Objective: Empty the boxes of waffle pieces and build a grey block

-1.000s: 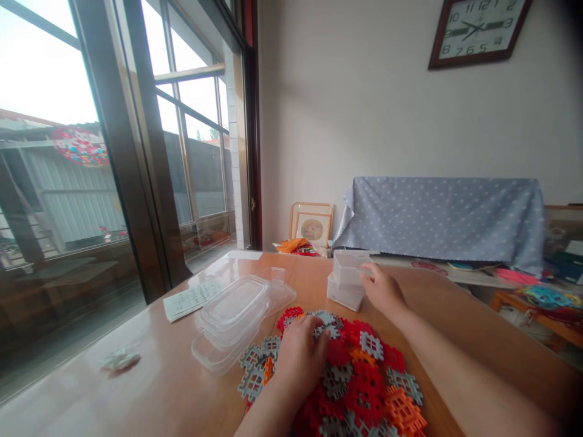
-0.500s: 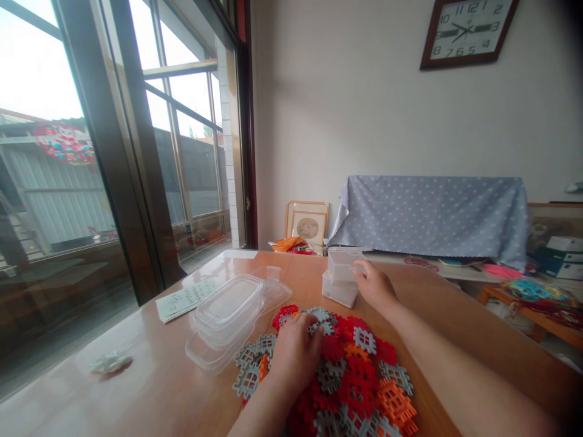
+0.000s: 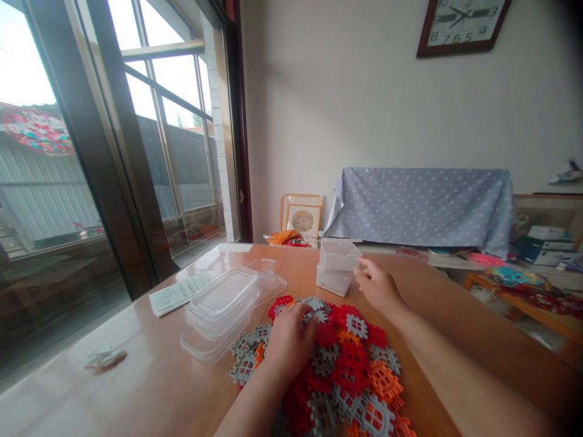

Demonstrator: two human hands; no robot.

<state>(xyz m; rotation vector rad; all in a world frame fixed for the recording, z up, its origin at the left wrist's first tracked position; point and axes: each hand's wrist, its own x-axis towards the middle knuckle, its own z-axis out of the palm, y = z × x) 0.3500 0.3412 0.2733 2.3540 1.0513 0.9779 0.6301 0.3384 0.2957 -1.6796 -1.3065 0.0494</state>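
View has swung right, right hand (image 3: 378, 288) loosely curled beside clear plastic boxes (image 3: 336, 267)

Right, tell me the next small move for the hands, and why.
Probably lift the grey plastic tile at the left hand toward the stacked clear plastic box: those fingers touch the tile pile, and the right hand is beside the box.

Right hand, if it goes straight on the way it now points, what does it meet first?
Most likely the upper clear box of the stack: the right hand points at its side, and the fingertips look just short of it, though depth is hard to judge from this view.
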